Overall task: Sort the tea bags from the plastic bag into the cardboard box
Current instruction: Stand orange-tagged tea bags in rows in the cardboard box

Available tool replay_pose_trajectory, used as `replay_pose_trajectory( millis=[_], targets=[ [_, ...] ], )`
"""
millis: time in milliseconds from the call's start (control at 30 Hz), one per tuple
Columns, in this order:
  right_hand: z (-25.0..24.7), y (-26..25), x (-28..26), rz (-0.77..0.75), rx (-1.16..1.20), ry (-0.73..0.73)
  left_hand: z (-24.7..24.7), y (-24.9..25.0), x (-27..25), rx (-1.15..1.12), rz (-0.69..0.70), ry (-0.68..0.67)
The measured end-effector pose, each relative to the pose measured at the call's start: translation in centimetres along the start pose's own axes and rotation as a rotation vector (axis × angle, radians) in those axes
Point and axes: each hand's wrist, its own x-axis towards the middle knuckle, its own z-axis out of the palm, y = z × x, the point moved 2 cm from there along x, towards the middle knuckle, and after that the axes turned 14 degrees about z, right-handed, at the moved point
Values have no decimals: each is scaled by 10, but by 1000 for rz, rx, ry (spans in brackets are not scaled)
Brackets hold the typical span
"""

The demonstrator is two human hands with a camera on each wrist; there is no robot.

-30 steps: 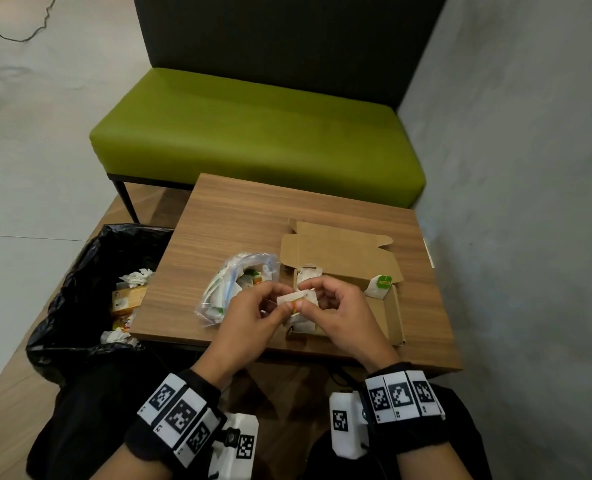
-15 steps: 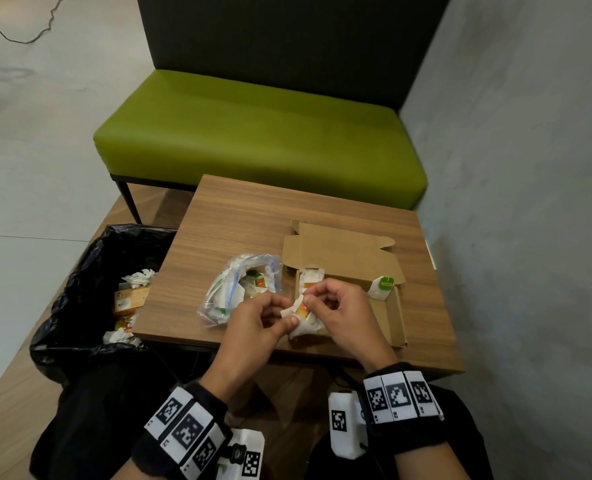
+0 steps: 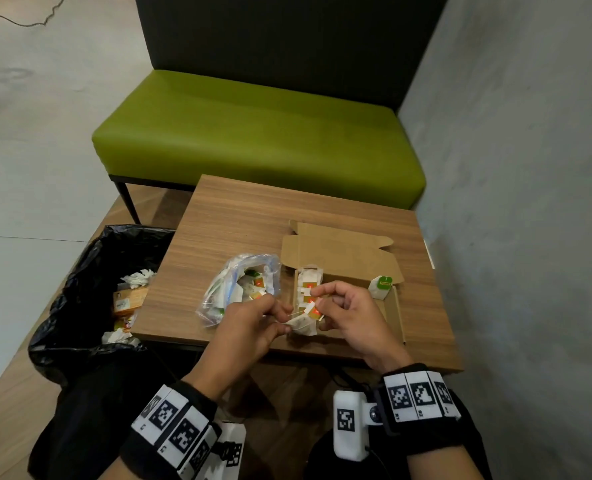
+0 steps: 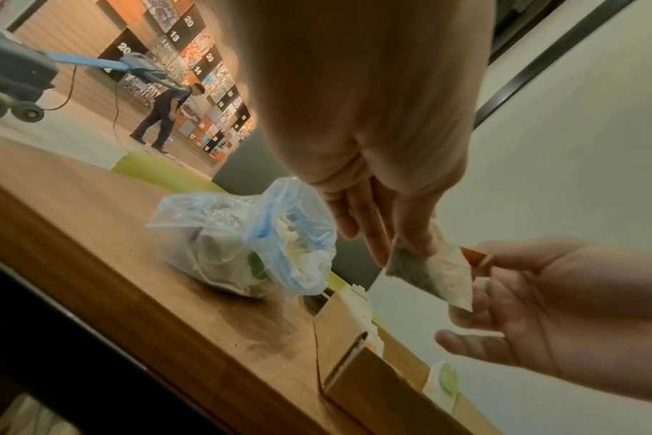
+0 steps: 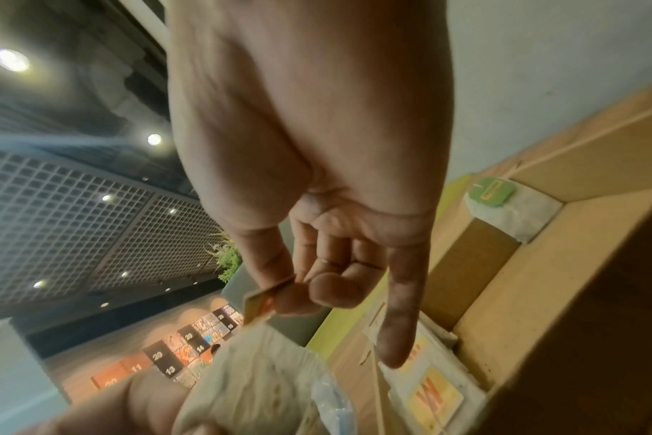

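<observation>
now my left hand (image 3: 249, 323) pinches the tea bag (image 3: 301, 323) pouch and my right hand (image 3: 346, 315) pinches its orange tag (image 3: 314, 311), which has swung up off the pouch, so it hangs just over the cardboard box (image 3: 393, 306), with the plastic bag (image 3: 239, 289) to its left.
</observation>
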Motion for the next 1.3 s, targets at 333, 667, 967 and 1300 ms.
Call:
replay_pose_trajectory(
  millis=[333,667,967,1300],
  targets=[
    [2,5,-4,139,262,-27,2,0,-6,-290,-164,56],
    [11,16,-5,192,430,-136,3,4,-2,-558,-283,338],
    [26,23,-23,170,224,-97,3,9,12,-537,-377,424],
    [30,36,-62,19,81,-70,6,1,9,-529,-516,460]
  ],
)
